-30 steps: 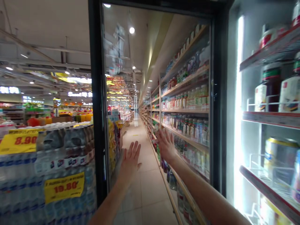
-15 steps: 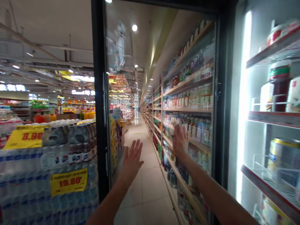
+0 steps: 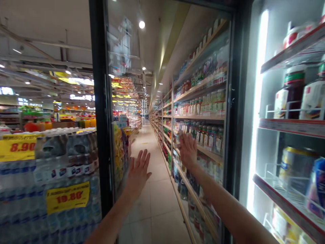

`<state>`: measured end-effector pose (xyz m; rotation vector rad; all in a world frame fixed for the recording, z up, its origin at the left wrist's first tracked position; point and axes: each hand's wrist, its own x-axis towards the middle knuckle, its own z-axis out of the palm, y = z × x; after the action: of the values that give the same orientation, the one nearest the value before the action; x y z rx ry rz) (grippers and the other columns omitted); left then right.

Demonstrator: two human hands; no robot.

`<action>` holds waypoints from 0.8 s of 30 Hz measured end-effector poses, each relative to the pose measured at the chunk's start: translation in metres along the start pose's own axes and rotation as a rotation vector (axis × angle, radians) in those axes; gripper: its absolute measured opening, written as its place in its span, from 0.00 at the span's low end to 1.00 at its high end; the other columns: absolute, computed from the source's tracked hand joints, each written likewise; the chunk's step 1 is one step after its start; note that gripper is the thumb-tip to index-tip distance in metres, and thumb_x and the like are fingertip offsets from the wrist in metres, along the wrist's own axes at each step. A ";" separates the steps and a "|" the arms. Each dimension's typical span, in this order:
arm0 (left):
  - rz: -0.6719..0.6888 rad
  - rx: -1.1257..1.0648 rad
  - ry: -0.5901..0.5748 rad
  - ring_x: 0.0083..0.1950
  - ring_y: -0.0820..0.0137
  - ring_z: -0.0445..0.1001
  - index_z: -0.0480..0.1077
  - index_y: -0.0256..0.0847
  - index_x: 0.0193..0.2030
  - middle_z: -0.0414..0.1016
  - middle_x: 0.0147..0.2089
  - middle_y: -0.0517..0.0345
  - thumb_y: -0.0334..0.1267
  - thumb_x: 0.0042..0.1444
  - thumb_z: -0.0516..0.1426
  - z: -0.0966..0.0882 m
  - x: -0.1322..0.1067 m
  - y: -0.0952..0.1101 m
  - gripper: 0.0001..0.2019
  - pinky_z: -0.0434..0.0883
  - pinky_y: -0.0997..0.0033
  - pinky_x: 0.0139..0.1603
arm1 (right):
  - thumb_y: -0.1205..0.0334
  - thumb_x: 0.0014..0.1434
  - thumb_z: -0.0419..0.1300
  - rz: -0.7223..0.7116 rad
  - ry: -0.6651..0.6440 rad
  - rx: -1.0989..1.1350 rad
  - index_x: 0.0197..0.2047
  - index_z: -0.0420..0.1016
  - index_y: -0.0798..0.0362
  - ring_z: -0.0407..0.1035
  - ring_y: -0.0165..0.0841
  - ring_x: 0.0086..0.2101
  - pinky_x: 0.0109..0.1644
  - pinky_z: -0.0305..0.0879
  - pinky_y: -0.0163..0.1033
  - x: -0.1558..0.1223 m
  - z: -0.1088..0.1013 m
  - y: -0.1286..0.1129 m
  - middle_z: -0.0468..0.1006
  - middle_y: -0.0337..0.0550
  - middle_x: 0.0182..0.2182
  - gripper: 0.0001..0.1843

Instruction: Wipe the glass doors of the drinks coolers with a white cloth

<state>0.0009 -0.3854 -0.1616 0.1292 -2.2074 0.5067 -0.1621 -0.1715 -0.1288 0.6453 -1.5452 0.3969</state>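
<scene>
Both bare forearms reach forward and upward from the bottom edge of the view, the 2 arms well apart. The left arm rises from the lower middle, its wrist nearly straight, and ends in the left hand point(image 3: 138, 169), which is open and flat with the back toward the camera, fingers extended, slightly spread and pointing up, thumb angled out to the right. The right arm comes in from the lower right corner along a long diagonal, elbow out of frame. The right hand point(image 3: 187, 150) sits higher and farther forward than the left, also open, palm facing away, fingers raised and a little blurred.
</scene>
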 end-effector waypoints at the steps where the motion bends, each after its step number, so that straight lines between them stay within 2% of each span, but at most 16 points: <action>1: 0.003 0.000 0.007 0.70 0.57 0.43 0.45 0.38 0.67 0.44 0.69 0.48 0.45 0.55 0.56 0.001 0.000 0.000 0.36 0.52 0.48 0.66 | 0.64 0.61 0.46 -0.097 -0.038 0.013 0.62 0.60 0.48 0.43 0.38 0.65 0.66 0.40 0.51 -0.002 -0.001 -0.002 0.65 0.45 0.60 0.25; 2: 0.005 0.000 0.013 0.70 0.58 0.43 0.44 0.38 0.67 0.44 0.69 0.48 0.45 0.56 0.56 0.001 0.000 0.000 0.36 0.52 0.48 0.66 | 0.64 0.61 0.47 -0.142 -0.064 0.017 0.61 0.61 0.47 0.45 0.37 0.65 0.67 0.39 0.51 -0.004 -0.002 0.003 0.65 0.44 0.59 0.25; 3: 0.006 0.000 0.018 0.70 0.58 0.42 0.44 0.38 0.67 0.43 0.70 0.48 0.44 0.56 0.55 0.002 0.000 0.000 0.36 0.52 0.47 0.66 | 0.64 0.61 0.46 -0.118 -0.070 0.011 0.61 0.62 0.46 0.46 0.37 0.64 0.67 0.39 0.51 -0.004 -0.005 0.013 0.65 0.43 0.59 0.24; 4: 0.008 -0.004 0.023 0.71 0.57 0.42 0.44 0.38 0.67 0.43 0.70 0.48 0.44 0.56 0.55 0.002 0.000 0.000 0.36 0.51 0.47 0.66 | 0.64 0.62 0.46 -0.024 -0.053 -0.003 0.61 0.62 0.47 0.47 0.38 0.64 0.66 0.40 0.53 -0.004 -0.008 0.027 0.65 0.45 0.60 0.24; 7: 0.004 -0.022 0.025 0.70 0.56 0.43 0.45 0.39 0.67 0.44 0.69 0.48 0.45 0.54 0.57 0.004 0.000 0.000 0.37 0.51 0.46 0.66 | 0.61 0.63 0.42 0.451 0.095 -0.055 0.64 0.57 0.55 0.48 0.46 0.63 0.62 0.45 0.59 0.006 -0.016 0.075 0.59 0.55 0.62 0.27; 8: 0.003 -0.028 0.022 0.70 0.56 0.43 0.46 0.39 0.67 0.45 0.69 0.48 0.46 0.54 0.57 0.004 0.000 0.001 0.38 0.51 0.46 0.66 | 0.61 0.63 0.41 0.570 0.143 -0.064 0.65 0.55 0.57 0.48 0.48 0.63 0.61 0.47 0.60 0.010 -0.017 0.082 0.56 0.58 0.63 0.28; 9: 0.002 -0.032 0.019 0.70 0.56 0.44 0.47 0.39 0.67 0.45 0.69 0.49 0.46 0.53 0.58 0.004 0.000 0.000 0.38 0.51 0.46 0.66 | 0.61 0.63 0.40 0.630 0.171 -0.065 0.65 0.54 0.58 0.47 0.49 0.63 0.61 0.48 0.60 0.014 -0.016 0.083 0.55 0.59 0.64 0.28; 10: -0.002 -0.033 0.016 0.70 0.57 0.45 0.48 0.39 0.66 0.46 0.69 0.49 0.47 0.53 0.58 0.004 0.000 0.000 0.38 0.51 0.47 0.66 | 0.60 0.63 0.40 0.627 0.174 -0.059 0.65 0.53 0.57 0.47 0.49 0.63 0.60 0.48 0.60 0.016 -0.013 0.076 0.55 0.59 0.64 0.29; 11: -0.007 -0.030 0.012 0.70 0.57 0.46 0.48 0.39 0.66 0.46 0.69 0.49 0.46 0.52 0.59 0.004 0.001 0.000 0.38 0.52 0.47 0.66 | 0.60 0.63 0.41 0.565 0.155 -0.047 0.66 0.53 0.56 0.46 0.49 0.64 0.61 0.48 0.60 0.017 -0.010 0.061 0.55 0.57 0.64 0.28; 13: -0.013 -0.027 0.003 0.70 0.56 0.46 0.49 0.39 0.66 0.45 0.69 0.49 0.46 0.52 0.59 0.004 0.001 -0.001 0.37 0.52 0.47 0.66 | 0.61 0.63 0.42 0.331 0.075 -0.015 0.65 0.54 0.52 0.44 0.45 0.65 0.63 0.45 0.58 0.013 -0.002 0.020 0.59 0.52 0.63 0.27; 15: -0.012 -0.027 -0.004 0.70 0.56 0.46 0.49 0.38 0.66 0.44 0.69 0.49 0.46 0.52 0.59 0.004 0.002 -0.002 0.37 0.52 0.47 0.66 | 0.62 0.62 0.46 0.016 -0.034 0.025 0.64 0.57 0.48 0.42 0.41 0.65 0.66 0.40 0.55 0.006 0.005 -0.021 0.61 0.46 0.62 0.26; 17: -0.011 -0.029 -0.002 0.70 0.56 0.45 0.48 0.38 0.66 0.43 0.70 0.49 0.45 0.53 0.58 0.005 0.002 -0.002 0.37 0.52 0.47 0.66 | 0.63 0.61 0.48 -0.216 -0.112 0.054 0.61 0.61 0.44 0.43 0.38 0.65 0.67 0.36 0.52 -0.001 0.007 -0.041 0.64 0.41 0.61 0.25; 18: -0.014 -0.030 0.004 0.70 0.56 0.44 0.48 0.39 0.66 0.42 0.70 0.49 0.45 0.54 0.57 0.005 0.002 -0.002 0.36 0.51 0.47 0.66 | 0.64 0.61 0.49 -0.260 -0.125 0.054 0.60 0.62 0.43 0.44 0.37 0.65 0.68 0.34 0.52 -0.003 0.007 -0.040 0.65 0.39 0.60 0.24; 20: -0.017 -0.030 0.011 0.70 0.56 0.43 0.46 0.39 0.67 0.42 0.70 0.49 0.44 0.54 0.57 0.006 0.002 -0.001 0.37 0.50 0.46 0.66 | 0.64 0.61 0.48 -0.178 -0.098 0.019 0.60 0.63 0.45 0.46 0.38 0.64 0.67 0.34 0.52 -0.001 0.002 -0.018 0.65 0.41 0.60 0.23; 22: -0.020 -0.029 0.007 0.71 0.57 0.42 0.45 0.40 0.67 0.42 0.70 0.49 0.44 0.54 0.57 0.007 0.002 0.000 0.37 0.50 0.46 0.66 | 0.64 0.62 0.45 0.066 -0.015 -0.034 0.61 0.61 0.49 0.46 0.41 0.64 0.66 0.38 0.55 0.008 -0.004 0.014 0.63 0.47 0.61 0.24; 24: -0.017 -0.031 -0.009 0.70 0.57 0.42 0.46 0.40 0.67 0.42 0.70 0.51 0.45 0.53 0.58 0.007 0.003 0.001 0.38 0.50 0.46 0.66 | 0.63 0.62 0.43 0.308 0.075 -0.060 0.64 0.57 0.53 0.45 0.45 0.64 0.64 0.43 0.59 0.020 -0.005 0.033 0.59 0.52 0.63 0.26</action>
<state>-0.0065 -0.3869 -0.1637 0.1343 -2.2204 0.4635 -0.1782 -0.1454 -0.1043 0.3414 -1.5816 0.5968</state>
